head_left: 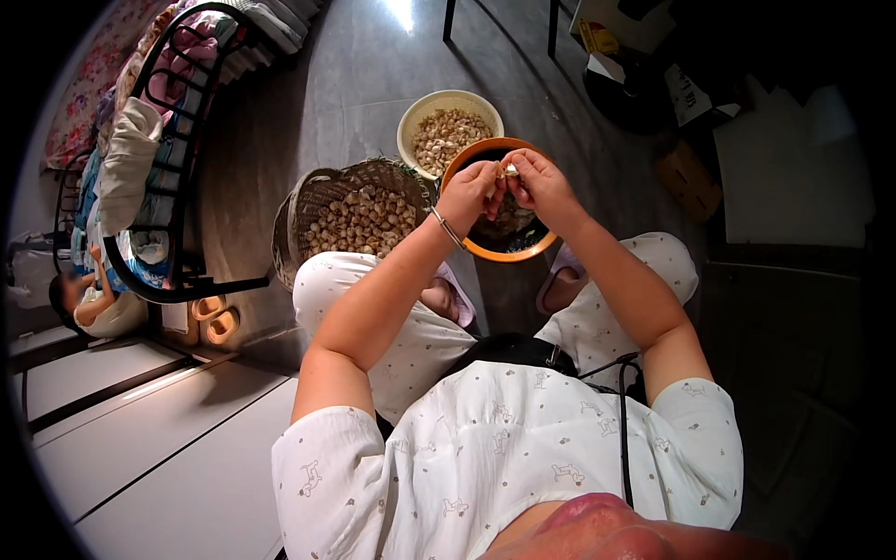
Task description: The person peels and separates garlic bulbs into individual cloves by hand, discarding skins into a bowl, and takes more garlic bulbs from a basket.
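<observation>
Both hands meet above an orange-rimmed basin (pixel 546 245) with a dark inside and light scraps in it. My left hand (pixel 473 194), a bracelet at its wrist, has its fingers pinched together. My right hand (pixel 539 187) pinches from the other side. Between the fingertips is a small pale piece (pixel 510 171), which looks like a garlic clove. Behind the basin, a cream bowl (pixel 407 126) holds many pale cloves (pixel 450 135). To the left, a wicker basket (pixel 285 233) is filled with whole garlic bulbs (pixel 359 222).
A black metal bed frame (pixel 182 168) with bedding stands at the left, and another person (pixel 101 301) sits beyond it. Tan slippers (pixel 222 325) lie near the bed. Cardboard boxes (pixel 689 179) are at the right. Black legs (pixel 553 28) of furniture stand at the back.
</observation>
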A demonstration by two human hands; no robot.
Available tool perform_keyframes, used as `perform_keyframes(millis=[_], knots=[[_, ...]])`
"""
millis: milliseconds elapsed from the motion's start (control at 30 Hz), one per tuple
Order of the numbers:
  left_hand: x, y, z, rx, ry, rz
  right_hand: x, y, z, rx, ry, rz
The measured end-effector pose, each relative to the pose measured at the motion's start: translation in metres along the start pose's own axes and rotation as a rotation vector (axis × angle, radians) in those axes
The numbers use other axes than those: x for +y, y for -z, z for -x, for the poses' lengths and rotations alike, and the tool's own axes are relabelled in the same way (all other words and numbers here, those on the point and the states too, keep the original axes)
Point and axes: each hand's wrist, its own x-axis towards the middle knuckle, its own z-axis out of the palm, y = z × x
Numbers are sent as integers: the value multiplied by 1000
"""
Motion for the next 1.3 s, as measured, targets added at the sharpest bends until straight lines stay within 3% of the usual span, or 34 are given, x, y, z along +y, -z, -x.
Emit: perform_keyframes(millis=[167,333,567,867,1033,1300], knots=[[3,0,1,-32,90,126,-8,-3,4,-7,-79,-154],[5,3,2,-108,159,168,-13,-5,6,-125,0,192],[8,-3,4,-65,96,135,-4,-1,3,-51,119,212],[6,-5,7,-64,25,136,1,-1,0,-76,106,38],[12,-4,6,-43,32,85,-4,0,4,-135,0,-283],[11,-2,4,53,85,-51,-2,5,4,-108,-177,-395]])
